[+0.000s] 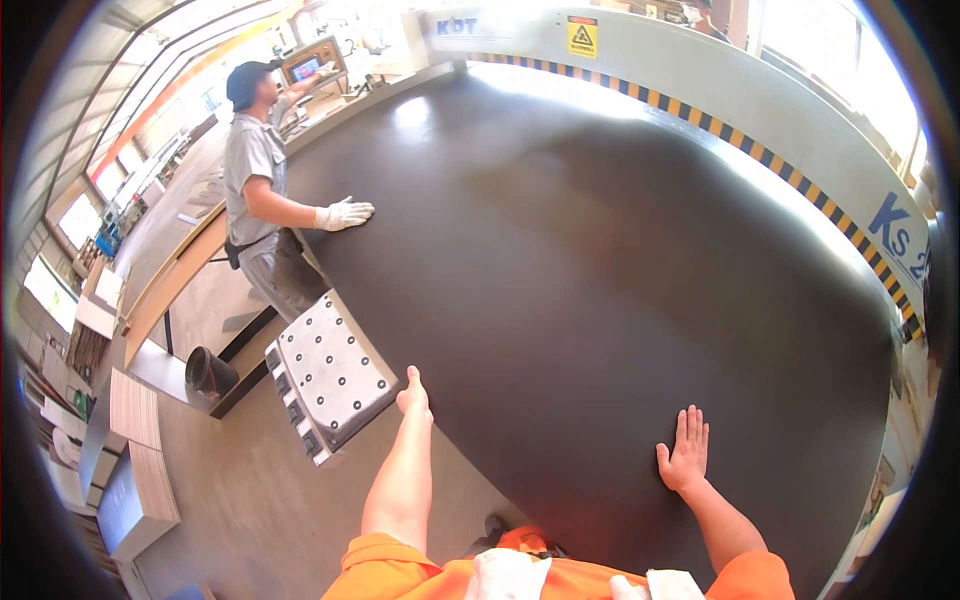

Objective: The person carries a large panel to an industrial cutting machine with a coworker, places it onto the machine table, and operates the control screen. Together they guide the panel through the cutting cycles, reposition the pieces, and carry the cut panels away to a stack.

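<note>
A large dark panel (560, 310) lies flat in front of me and fills most of the view. My left hand (413, 396) is at its near left edge, thumb along the top; the other fingers are hidden, seemingly curled round the edge. Flat on the panel's near right part rests my right hand (685, 458), its fingers stretched out and holding nothing. Across the panel at the left, a co-worker (258, 170) in grey lays one gloved hand (345, 214) on the panel's edge and reaches toward a control screen (306, 68) with the other.
A light support table (335, 362) dotted with black round fittings juts out left of my left hand. Over the panel's far side spans a pale machine beam (740, 85) with black-and-yellow striping. A black bucket (210, 372) and stacked boards (150, 490) stand at the left.
</note>
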A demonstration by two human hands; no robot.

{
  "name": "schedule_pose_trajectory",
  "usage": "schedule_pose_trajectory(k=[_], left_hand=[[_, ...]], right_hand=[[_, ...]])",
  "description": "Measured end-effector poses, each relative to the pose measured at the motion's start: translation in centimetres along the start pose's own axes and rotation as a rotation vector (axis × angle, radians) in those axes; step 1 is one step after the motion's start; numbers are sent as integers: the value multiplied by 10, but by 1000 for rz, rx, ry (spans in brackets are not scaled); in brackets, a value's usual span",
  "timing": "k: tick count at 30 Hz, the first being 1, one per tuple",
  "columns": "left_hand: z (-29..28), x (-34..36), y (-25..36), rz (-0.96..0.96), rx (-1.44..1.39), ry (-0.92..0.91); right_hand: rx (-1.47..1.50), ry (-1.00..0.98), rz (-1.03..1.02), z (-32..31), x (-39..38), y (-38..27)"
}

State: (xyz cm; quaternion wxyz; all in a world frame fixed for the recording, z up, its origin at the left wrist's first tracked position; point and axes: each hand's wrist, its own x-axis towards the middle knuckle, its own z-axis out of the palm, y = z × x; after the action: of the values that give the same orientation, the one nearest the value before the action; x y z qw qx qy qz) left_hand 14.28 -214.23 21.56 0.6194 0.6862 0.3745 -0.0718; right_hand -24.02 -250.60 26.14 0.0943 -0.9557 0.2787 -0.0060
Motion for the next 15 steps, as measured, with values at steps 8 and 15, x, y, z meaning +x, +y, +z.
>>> schedule_pose_trajectory(k=[8,15], left_hand=[[-84,9,-89,187,123,-270],[-238,-64,-205,125,658,-440]], right_hand=[[-61,13,19,12,19,-21],[-79,-33,-140,21,94,-101]])
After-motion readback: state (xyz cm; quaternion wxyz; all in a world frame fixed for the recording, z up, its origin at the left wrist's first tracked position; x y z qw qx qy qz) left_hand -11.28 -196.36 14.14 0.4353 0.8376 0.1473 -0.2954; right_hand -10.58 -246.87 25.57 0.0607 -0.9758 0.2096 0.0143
